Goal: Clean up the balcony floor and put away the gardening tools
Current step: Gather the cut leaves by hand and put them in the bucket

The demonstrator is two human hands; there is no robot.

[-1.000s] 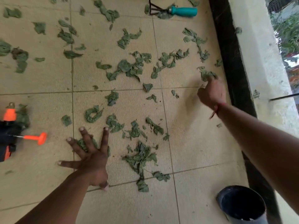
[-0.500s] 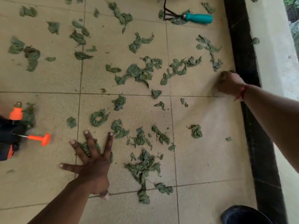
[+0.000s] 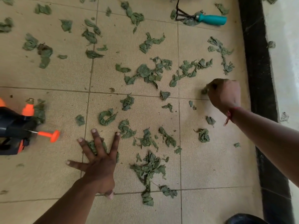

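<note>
Leaves (image 3: pixel 148 73) are strewn all over the tiled floor (image 3: pixel 48 78), densest mid-frame and just in front of the left hand. The hand rake (image 3: pixel 210 19) with a teal handle lies flat at top right, its prongs on a leaf. The sprayer (image 3: pixel 14 126), black and orange, sits at the left edge. The left hand (image 3: pixel 98 160) is flat on the floor, fingers fully spread, palm pressing a leaf clump (image 3: pixel 93 146) and gripping nothing. That is the same pose and spot as 0.5 s ago. The right hand (image 3: pixel 224 92) is curled into a fist over the tile joint near the black strip (image 3: pixel 255 62). Green shows at its fingertips, so it's probably pinching a leaf scrap (image 3: pixel 204 91), but motion blur hides the actual grip. Against the earlier frame, that fist has pulled back from above the joint to sit across it. One more leaf piece (image 3: pixel 210 120) now lies under the wrist, near the crumpled one (image 3: pixel 203 135) that was already there. A red thread (image 3: pixel 229 117) hangs off the right wrist. As for cut-offs, the sprayer body runs out of frame on the left. The dark bucket (image 3: pixel 242 219) shows only its rim at the bottom right. The left thumb is mostly tucked behind the hand.
</note>
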